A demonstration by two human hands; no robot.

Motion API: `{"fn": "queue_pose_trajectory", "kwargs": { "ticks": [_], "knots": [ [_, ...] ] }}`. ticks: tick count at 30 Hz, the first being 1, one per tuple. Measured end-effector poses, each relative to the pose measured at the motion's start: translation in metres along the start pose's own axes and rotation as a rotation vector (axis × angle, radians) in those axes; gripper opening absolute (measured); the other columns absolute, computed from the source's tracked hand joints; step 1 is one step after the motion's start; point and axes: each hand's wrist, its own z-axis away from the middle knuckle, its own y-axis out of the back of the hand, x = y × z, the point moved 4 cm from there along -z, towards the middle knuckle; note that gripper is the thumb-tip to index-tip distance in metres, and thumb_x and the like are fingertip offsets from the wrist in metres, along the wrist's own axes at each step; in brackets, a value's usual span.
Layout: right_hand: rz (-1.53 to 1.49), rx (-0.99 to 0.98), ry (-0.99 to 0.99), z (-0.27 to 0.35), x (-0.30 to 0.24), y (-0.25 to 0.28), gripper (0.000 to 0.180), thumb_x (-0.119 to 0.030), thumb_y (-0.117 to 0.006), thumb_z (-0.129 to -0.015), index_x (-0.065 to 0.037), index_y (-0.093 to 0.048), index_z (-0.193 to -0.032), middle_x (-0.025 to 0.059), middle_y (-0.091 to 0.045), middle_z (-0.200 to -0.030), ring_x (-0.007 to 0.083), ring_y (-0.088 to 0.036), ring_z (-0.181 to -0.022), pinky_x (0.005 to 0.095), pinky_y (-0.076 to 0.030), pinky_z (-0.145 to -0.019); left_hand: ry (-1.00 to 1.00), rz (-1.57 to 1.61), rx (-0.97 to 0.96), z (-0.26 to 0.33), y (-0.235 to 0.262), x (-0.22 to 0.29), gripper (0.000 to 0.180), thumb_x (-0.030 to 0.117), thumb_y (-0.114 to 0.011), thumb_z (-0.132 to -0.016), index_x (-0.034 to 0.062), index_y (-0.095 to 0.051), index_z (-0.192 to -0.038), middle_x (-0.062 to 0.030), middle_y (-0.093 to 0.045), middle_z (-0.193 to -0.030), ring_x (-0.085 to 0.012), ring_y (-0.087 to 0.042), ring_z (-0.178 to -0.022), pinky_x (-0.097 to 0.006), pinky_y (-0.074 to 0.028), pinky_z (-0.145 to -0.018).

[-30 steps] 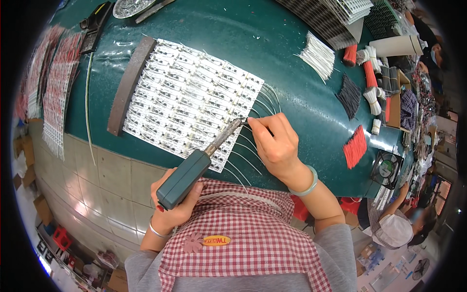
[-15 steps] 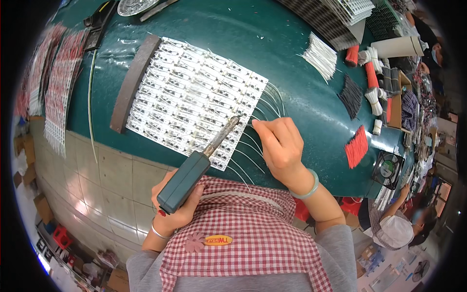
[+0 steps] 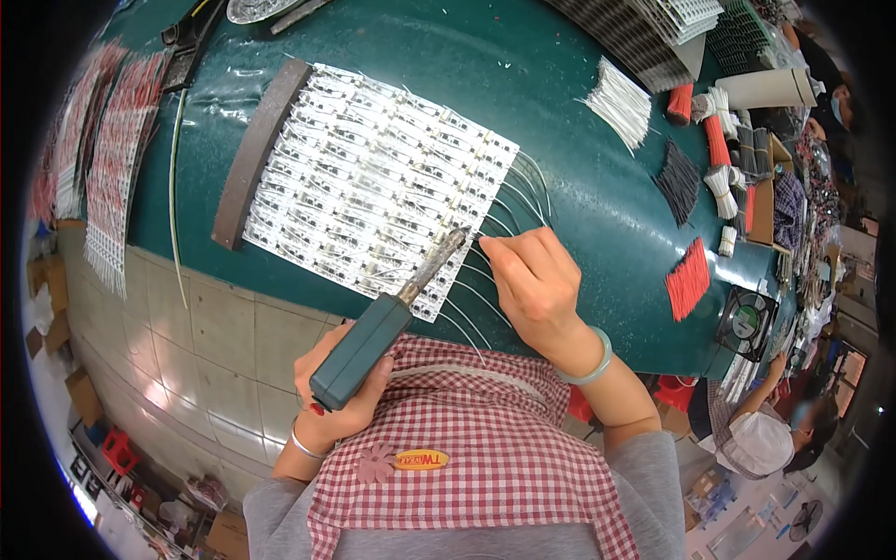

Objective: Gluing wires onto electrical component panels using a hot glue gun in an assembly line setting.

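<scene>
A worker's left hand point(image 3: 359, 409) is wrapped snugly around the dark green handle of a soldering iron point(image 3: 362, 350), held over the near right part of a white sheet of small circuit boards point(image 3: 373, 177) on a green table point(image 3: 560, 121). The iron's long axis runs diagonally, its handle end near and left, its metal tip point(image 3: 461, 237) pointing far and right to the sheet's right edge. There the right hand point(image 3: 541, 289) closes thumb and index finger in a tight pinch; whether a wire is caught between them is too small to tell. Pale wires point(image 3: 485, 301) curve off that edge, while a brown bar point(image 3: 261, 154) lies along the sheet's left side. At far left, a metal dish point(image 3: 261, 9) is cut off by the picture's border, its contents unclear; at right stands a cardboard box point(image 3: 763, 219), its contents also hard to make out, with a checked cloth point(image 3: 789, 210) by it. White wire pieces point(image 3: 619, 105), black wire pieces point(image 3: 675, 182) and red wire pieces point(image 3: 687, 280) lie in separate piles to the right. Compared with half a second ago, the tip and the pinched fingers have drawn closer together, both shifted slightly nearer along the edge.
</scene>
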Motion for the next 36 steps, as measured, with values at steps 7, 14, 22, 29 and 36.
{"fn": "queue_pose_trajectory", "kwargs": {
  "ticks": [7,14,22,29,36],
  "knots": [
    [0.006,-0.003,-0.006,0.001,0.0,-0.001,0.031,0.004,-0.073,-0.07,-0.001,-0.071,-0.1,0.0061,-0.063,-0.081,0.0224,-0.059,-0.071,0.0327,-0.049,-0.059,-0.068,-0.056,-0.015,-0.006,0.002,0.013,0.029,0.003,-0.079,-0.08,-0.009,-0.07,-0.105,-0.0188,-0.073,-0.097,-0.0267,-0.074,-0.078,-0.032,-0.058,-0.075],
    [0.008,-0.008,-0.013,0.0,-0.002,0.0,0.03,0.004,-0.073,-0.07,0.0,-0.071,-0.1,0.0067,-0.062,-0.08,0.0225,-0.059,-0.07,0.0331,-0.049,-0.058,-0.061,-0.08,-0.017,-0.008,0.001,0.014,0.028,0.003,-0.079,-0.08,-0.0075,-0.071,-0.104,-0.0186,-0.072,-0.097,-0.0288,-0.074,-0.079,-0.033,-0.058,-0.076],
    [-0.007,-0.003,-0.003,0.002,0.0,-0.001,0.03,0.004,-0.072,-0.071,-0.001,-0.071,-0.1,0.0067,-0.062,-0.081,0.0226,-0.058,-0.069,0.0334,-0.048,-0.058,-0.055,-0.062,-0.008,-0.007,0.002,0.012,0.024,0.003,-0.079,-0.079,-0.0067,-0.072,-0.1,-0.0184,-0.072,-0.095,-0.0287,-0.073,-0.075,-0.033,-0.058,-0.072],
    [-0.006,0.005,-0.009,0.002,-0.001,0.0,0.029,0.004,-0.072,-0.071,-0.001,-0.071,-0.1,0.0065,-0.061,-0.08,0.0223,-0.058,-0.069,0.0333,-0.048,-0.057,-0.015,-0.029,0.007,0.002,0.0,0.001,0.025,0.003,-0.079,-0.079,-0.0071,-0.072,-0.102,-0.0181,-0.072,-0.094,-0.0281,-0.073,-0.073,-0.032,-0.058,-0.069],
    [-0.007,0.0,-0.01,0.001,-0.001,0.0,0.029,0.004,-0.072,-0.07,-0.001,-0.071,-0.099,0.0066,-0.06,-0.079,0.0224,-0.058,-0.068,0.0335,-0.048,-0.057,-0.082,-0.103,-0.012,-0.008,0.0,0.016,0.025,0.003,-0.079,-0.079,-0.007,-0.072,-0.101,-0.0184,-0.072,-0.094,-0.0281,-0.074,-0.074,-0.032,-0.058,-0.07]
  ]
}}
